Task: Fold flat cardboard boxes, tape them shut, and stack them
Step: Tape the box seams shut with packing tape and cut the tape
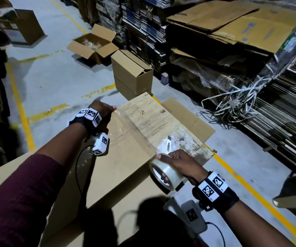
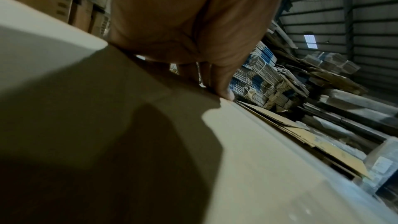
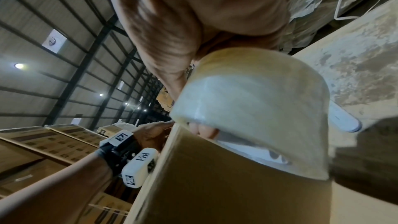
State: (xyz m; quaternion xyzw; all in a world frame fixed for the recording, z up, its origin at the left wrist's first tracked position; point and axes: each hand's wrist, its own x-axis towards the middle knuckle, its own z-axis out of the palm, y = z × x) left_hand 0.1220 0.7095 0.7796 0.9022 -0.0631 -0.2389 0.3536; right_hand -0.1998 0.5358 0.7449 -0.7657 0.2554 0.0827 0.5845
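Note:
A large brown cardboard box (image 1: 125, 157) lies in front of me with its top flaps closed. A strip of clear tape (image 1: 134, 132) runs along the seam between my two hands. My left hand (image 1: 100, 111) presses the tape's far end down at the box's far left edge; its fingers (image 2: 224, 89) rest on the cardboard (image 2: 107, 125). My right hand (image 1: 179, 163) grips the clear tape roll (image 1: 165, 173) at the box's right edge, with fingers (image 3: 204, 130) hooked inside the roll (image 3: 258, 100). The box (image 3: 215, 185) is just below the roll.
A white box cutter (image 1: 168, 145) lies on a worn wooden board (image 1: 152, 118) beyond the box. Two folded boxes (image 1: 131, 73) are stacked farther off, and an open box (image 1: 93, 45) stands behind them. Bundles of flat cardboard (image 1: 232, 32) and tangled strapping (image 1: 232, 100) fill the right side.

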